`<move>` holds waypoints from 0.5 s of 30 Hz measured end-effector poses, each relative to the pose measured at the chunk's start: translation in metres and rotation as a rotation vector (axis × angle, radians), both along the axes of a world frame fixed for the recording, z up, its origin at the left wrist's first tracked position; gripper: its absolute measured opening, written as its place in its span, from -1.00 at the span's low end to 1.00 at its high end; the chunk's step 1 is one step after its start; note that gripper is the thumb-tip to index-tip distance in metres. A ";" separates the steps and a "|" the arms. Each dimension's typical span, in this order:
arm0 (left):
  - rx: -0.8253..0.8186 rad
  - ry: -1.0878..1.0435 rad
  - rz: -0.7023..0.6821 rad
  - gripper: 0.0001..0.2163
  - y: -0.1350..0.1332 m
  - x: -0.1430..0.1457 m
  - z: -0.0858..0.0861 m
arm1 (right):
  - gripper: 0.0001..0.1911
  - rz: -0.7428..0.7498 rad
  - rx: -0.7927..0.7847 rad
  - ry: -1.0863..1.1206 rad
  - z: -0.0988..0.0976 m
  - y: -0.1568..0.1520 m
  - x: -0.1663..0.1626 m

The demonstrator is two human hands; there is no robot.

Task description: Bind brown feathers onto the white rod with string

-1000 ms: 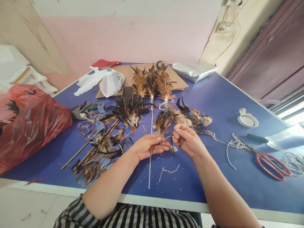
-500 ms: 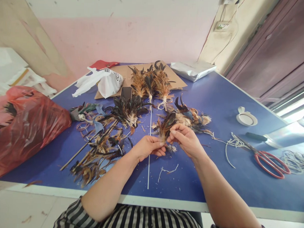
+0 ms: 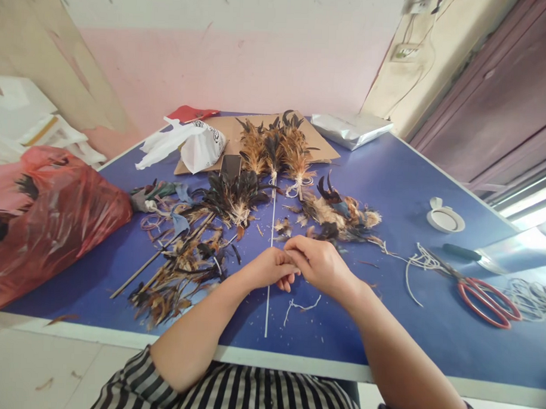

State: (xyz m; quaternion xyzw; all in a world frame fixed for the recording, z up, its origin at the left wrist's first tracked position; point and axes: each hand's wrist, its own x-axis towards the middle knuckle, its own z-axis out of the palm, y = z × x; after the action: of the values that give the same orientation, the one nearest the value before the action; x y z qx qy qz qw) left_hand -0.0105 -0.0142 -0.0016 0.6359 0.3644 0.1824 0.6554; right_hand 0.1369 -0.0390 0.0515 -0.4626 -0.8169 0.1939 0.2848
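My left hand (image 3: 276, 269) is closed, its thumb and fingers pinched over the white line on the table. It grips the base of a small feather bunch, mostly hidden behind my hands. Against it presses my right hand (image 3: 318, 263), fingers curled together, covering what they pinch. Dark feather tips (image 3: 329, 231) show just beyond my right knuckles. Close behind lies a pile of mixed feathers (image 3: 344, 213) with blue cloth scraps. A short piece of white string (image 3: 303, 304) rests on the table in front of my hands.
Tied brown feather bundles (image 3: 275, 145) lie on cardboard (image 3: 322, 148). A dark feather bunch (image 3: 235, 197) and loose feathers (image 3: 176, 278) with sticks are left. Right are red-handled scissors (image 3: 489, 301), a dark-handled knife (image 3: 462, 253), and a tape roll (image 3: 445, 219). A red bag (image 3: 75, 221) stands far left.
My right hand has turned over and moved left and down onto my left fingers. The feather bunch, upright and visible before, is now mostly covered. The view has shifted slightly.
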 end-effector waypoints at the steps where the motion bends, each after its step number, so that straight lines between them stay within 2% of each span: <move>1: 0.034 0.019 -0.028 -0.77 -0.002 0.001 -0.001 | -0.85 -0.006 -0.011 -0.058 0.003 0.002 -0.001; 5: 0.151 0.073 -0.034 -0.76 -0.006 0.004 -0.006 | -0.86 0.022 -0.137 -0.117 0.016 0.014 0.001; 8: 0.149 0.077 -0.008 -0.75 -0.005 0.006 -0.010 | -0.85 0.076 -0.213 -0.113 0.025 0.020 -0.002; 12: 0.118 0.037 0.020 -0.75 -0.005 0.006 -0.011 | -0.86 0.182 -0.237 -0.099 0.033 0.030 -0.011; 15: 0.120 -0.007 0.006 -0.72 -0.007 0.004 -0.004 | -0.88 0.265 -0.458 -0.004 0.031 0.047 -0.007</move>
State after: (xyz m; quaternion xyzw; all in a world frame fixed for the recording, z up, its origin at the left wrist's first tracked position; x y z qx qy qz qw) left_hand -0.0067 -0.0212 -0.0052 0.6722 0.3523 0.2083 0.6170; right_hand 0.1303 0.0081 0.0827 -0.4045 -0.8057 0.4084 0.1432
